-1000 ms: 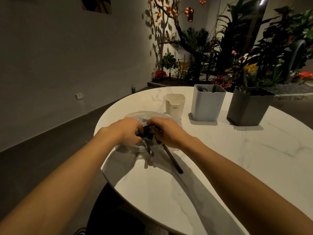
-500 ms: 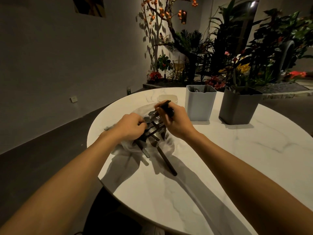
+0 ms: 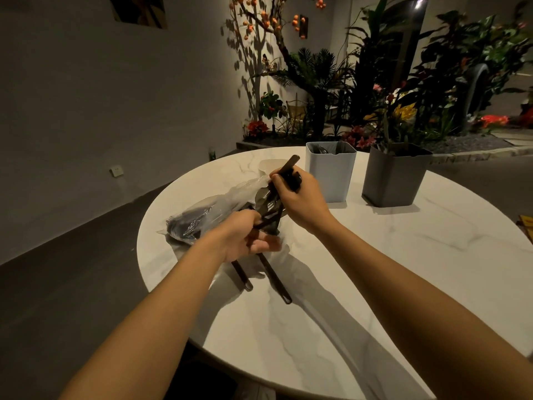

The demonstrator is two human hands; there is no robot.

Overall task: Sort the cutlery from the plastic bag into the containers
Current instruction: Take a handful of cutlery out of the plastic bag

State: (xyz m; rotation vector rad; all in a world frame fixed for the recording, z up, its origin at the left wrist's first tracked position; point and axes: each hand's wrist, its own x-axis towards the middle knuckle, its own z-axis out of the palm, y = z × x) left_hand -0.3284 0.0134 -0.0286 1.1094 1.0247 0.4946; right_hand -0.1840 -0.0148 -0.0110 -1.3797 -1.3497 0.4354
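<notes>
"Where is the cutlery?"

"The dark long-handled cutlery (image 3: 271,223) is bunched near the left edge of the round white marble tabletop (image 3: 375,284). It sits at the mouth of the crumpled clear plastic bag (image 3: 213,212). Two handles point toward the near edge."

"And the hands?"

"The left hand (image 3: 245,238), slightly blurred, curls round that bunch. The right hand (image 3: 300,200) grips a dark-handled piece (image 3: 288,166) raised above it, with the handle tip pointing up and away."

"Containers?"

"They stand toward the far edge. A small cream cup (image 3: 271,166) is behind the right hand. Next is a pale blue square bin (image 3: 331,174) with metal pieces inside, and a dark grey square bin (image 3: 395,177) stands to its right."
</notes>
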